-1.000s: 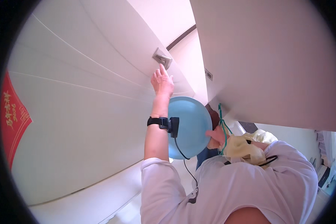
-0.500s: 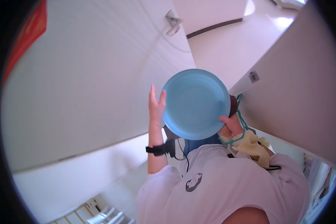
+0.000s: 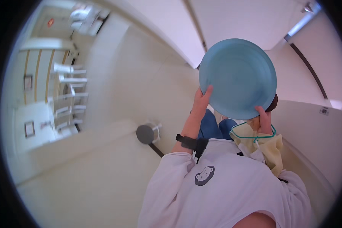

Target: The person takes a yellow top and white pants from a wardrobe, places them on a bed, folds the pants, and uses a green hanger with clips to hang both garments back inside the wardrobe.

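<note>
In front of me I hold up a large round light-blue basin (image 3: 237,78), its wide face turned toward me. My left hand (image 3: 202,100) grips its lower left rim, thumb over the edge. At the lower right rim, my right hand (image 3: 265,119) holds on with its thumb on the edge and its other fingers hidden. A pale yellow cloth bag (image 3: 268,150) with a teal cord hangs at my right forearm. Behind the basin, next to my right hand, a dark brown rounded thing (image 3: 273,102) peeks out, its kind unclear. An orange-brown thing (image 3: 253,123) shows under my right thumb.
A grey round-topped stool (image 3: 145,134) stands on the floor to my left. Farther left are several white chairs (image 3: 70,79). Ahead, a white door (image 3: 250,19) has a metal handle (image 3: 307,7). A pale panel (image 3: 311,129) rises close on my right.
My left hand, spread beside the basin before, has closed on its rim. The view has turned; the large door on the left has given way to floor, the stool and chairs.
</note>
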Demonstrator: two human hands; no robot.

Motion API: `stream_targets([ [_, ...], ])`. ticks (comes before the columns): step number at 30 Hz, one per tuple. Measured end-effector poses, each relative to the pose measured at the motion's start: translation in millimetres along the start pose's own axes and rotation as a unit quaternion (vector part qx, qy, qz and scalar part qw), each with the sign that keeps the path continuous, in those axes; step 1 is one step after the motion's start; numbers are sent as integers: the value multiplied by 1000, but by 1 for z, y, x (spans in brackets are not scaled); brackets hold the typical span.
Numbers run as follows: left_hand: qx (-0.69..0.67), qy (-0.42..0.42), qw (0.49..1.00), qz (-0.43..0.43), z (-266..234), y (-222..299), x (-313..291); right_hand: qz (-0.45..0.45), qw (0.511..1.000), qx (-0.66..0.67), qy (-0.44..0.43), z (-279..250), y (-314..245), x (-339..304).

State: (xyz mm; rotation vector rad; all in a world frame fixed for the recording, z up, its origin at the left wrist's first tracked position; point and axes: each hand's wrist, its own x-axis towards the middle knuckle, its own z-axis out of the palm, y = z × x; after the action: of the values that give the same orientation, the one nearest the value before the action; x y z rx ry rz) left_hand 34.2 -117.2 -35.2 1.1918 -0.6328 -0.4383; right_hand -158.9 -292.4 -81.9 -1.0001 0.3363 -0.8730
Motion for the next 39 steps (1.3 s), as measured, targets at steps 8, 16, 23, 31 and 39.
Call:
stream_targets([
  [8, -38, 30, 999, 11, -21, -4, -4, -3, 1000, 1, -21, 27, -7, 1],
  [16, 12, 47, 998, 48, -19, 6, -12, 73, 996, 40, -9, 40, -21, 2],
  [23, -168, 129, 977, -7, -91, -41, -36, 285, 954, 92, -13, -12, 5, -29],
  [31, 425, 305, 822, -224, -325, -149, -305, 408, 907, 102, -20, -11, -51, -131],
  [39, -32, 559, 817, 136, -383, -113, -354, 415, 903, 111, -2, -4, -90, -148],
])
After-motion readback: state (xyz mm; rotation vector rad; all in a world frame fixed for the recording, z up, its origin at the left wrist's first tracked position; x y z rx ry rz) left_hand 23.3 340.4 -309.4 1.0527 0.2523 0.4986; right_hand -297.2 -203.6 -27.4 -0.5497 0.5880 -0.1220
